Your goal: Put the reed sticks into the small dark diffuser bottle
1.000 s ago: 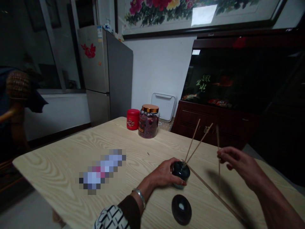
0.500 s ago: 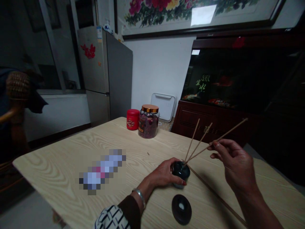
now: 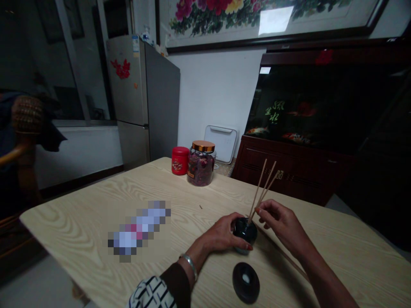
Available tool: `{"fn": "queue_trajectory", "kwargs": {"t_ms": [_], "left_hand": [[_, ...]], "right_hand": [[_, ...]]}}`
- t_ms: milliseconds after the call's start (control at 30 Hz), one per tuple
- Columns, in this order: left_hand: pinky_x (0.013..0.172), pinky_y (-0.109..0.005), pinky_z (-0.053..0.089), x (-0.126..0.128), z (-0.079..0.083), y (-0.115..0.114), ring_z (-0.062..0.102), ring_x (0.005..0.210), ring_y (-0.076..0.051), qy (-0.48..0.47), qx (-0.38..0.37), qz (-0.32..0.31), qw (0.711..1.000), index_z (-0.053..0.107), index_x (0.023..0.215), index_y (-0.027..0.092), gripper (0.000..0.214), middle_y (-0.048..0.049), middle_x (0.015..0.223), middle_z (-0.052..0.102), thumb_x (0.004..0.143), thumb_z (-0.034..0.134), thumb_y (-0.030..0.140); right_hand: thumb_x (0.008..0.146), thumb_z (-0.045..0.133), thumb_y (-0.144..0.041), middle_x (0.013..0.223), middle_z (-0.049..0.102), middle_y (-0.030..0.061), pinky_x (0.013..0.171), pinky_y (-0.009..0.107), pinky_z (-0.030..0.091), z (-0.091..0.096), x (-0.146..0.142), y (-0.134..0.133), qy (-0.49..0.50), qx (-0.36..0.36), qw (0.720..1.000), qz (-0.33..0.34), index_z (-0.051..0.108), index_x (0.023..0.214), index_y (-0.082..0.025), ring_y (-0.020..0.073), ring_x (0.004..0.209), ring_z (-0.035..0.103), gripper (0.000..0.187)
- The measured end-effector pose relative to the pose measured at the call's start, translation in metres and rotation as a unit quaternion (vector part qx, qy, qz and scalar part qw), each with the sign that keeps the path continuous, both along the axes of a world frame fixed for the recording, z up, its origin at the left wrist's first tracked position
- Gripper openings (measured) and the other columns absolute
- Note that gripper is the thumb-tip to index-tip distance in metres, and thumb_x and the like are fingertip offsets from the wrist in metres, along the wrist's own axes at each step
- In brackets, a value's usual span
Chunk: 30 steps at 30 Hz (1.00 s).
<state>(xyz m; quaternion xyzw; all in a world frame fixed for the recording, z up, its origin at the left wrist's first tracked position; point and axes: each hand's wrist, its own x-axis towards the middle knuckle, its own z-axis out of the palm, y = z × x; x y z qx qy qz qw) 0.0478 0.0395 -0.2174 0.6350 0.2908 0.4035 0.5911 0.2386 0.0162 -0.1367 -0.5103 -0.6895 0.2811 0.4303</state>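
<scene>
My left hand point(image 3: 221, 235) is wrapped round a small dark round pot point(image 3: 245, 230) on the wooden table point(image 3: 96, 214). Three thin wooden sticks point(image 3: 263, 188) stand up out of the pot, leaning right. My right hand point(image 3: 281, 224) pinches the lowest part of one stick just above the pot's mouth. The pot's dark round lid point(image 3: 245, 282) lies flat on the table in front of it. Another long stick point(image 3: 282, 253) lies on the table under my right forearm.
A glass jar with a gold lid point(image 3: 201, 163) and a red tin point(image 3: 180, 160) stand at the table's far edge. A blurred-out object point(image 3: 139, 229) lies on the left part of the table. Behind stand a fridge point(image 3: 141, 98) and a dark fish tank cabinet point(image 3: 308, 128).
My right hand brought a third stick from the right, tipped it over and slid it down into the pot beside the other two. My left hand stayed on the pot.
</scene>
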Motion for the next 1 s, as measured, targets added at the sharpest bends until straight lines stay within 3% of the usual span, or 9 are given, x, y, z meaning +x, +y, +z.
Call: {"fn": "queue_trajectory", "kwargs": {"t_ms": [133, 233, 367, 433, 633, 1000], "left_hand": [[0.083, -0.031, 0.048, 0.001, 0.001, -0.001, 0.061, 0.093, -0.020, -0.007, -0.005, -0.001, 1.000, 0.065, 0.113, 0.014, 0.076, -0.0067, 0.100, 0.067, 0.044, 0.096, 0.023], [0.083, -0.031, 0.048, 0.001, 0.001, -0.001, 0.062, 0.093, -0.020, -0.016, -0.015, -0.002, 1.000, 0.065, 0.112, 0.014, 0.075, -0.0072, 0.100, 0.068, 0.044, 0.095, 0.021], [0.082, -0.031, 0.048, 0.002, 0.003, -0.002, 0.062, 0.090, -0.019, -0.016, -0.026, -0.002, 1.000, 0.065, 0.111, 0.014, 0.075, -0.0062, 0.098, 0.068, 0.043, 0.095, 0.017], [0.083, -0.031, 0.048, 0.001, 0.004, -0.002, 0.061, 0.090, -0.019, -0.017, -0.026, -0.003, 1.000, 0.065, 0.111, 0.013, 0.073, -0.0059, 0.098, 0.067, 0.043, 0.094, 0.016], [0.083, -0.032, 0.049, 0.000, 0.006, -0.003, 0.062, 0.092, -0.020, -0.015, -0.024, -0.002, 1.000, 0.066, 0.109, 0.014, 0.073, -0.0055, 0.097, 0.067, 0.042, 0.095, 0.019], [0.084, -0.033, 0.050, 0.001, 0.004, -0.002, 0.063, 0.094, -0.021, -0.006, -0.018, 0.005, 1.000, 0.066, 0.112, 0.014, 0.075, -0.0072, 0.100, 0.068, 0.043, 0.095, 0.017]], "right_hand": [[0.085, 0.059, -0.058, 0.078, 0.064, 0.0025, 0.058, 0.028, 0.051, 0.009, 0.011, -0.001, -0.034, -0.053, 0.997, 0.041, 0.063, 0.083, -0.020, 0.0176, 0.068, 0.062, 0.039], [0.089, 0.051, -0.051, 0.074, 0.064, 0.0027, 0.058, 0.028, 0.049, 0.009, 0.034, 0.003, -0.131, -0.088, 0.986, 0.057, 0.061, 0.080, -0.020, 0.0177, 0.066, 0.062, 0.034], [0.082, 0.056, -0.026, 0.081, 0.070, 0.0061, 0.066, 0.029, 0.043, -0.014, 0.066, 0.015, -0.383, -0.106, 0.917, -0.012, 0.064, 0.076, -0.021, 0.0201, 0.075, 0.064, 0.012], [0.075, 0.062, -0.021, 0.085, 0.072, 0.0080, 0.067, 0.031, 0.040, -0.030, 0.075, 0.019, -0.439, -0.124, 0.889, -0.039, 0.066, 0.074, -0.020, 0.0230, 0.080, 0.064, 0.005], [0.071, 0.064, -0.018, 0.089, 0.072, 0.0083, 0.065, 0.032, 0.036, -0.054, 0.079, 0.024, -0.454, -0.142, 0.879, -0.046, 0.068, 0.076, -0.022, 0.0250, 0.084, 0.065, 0.008], [0.070, 0.063, -0.016, 0.079, 0.071, 0.0030, 0.063, 0.027, 0.039, -0.053, 0.081, 0.025, -0.430, -0.128, 0.893, -0.050, 0.065, 0.070, -0.022, 0.0180, 0.074, 0.063, 0.006]]}}
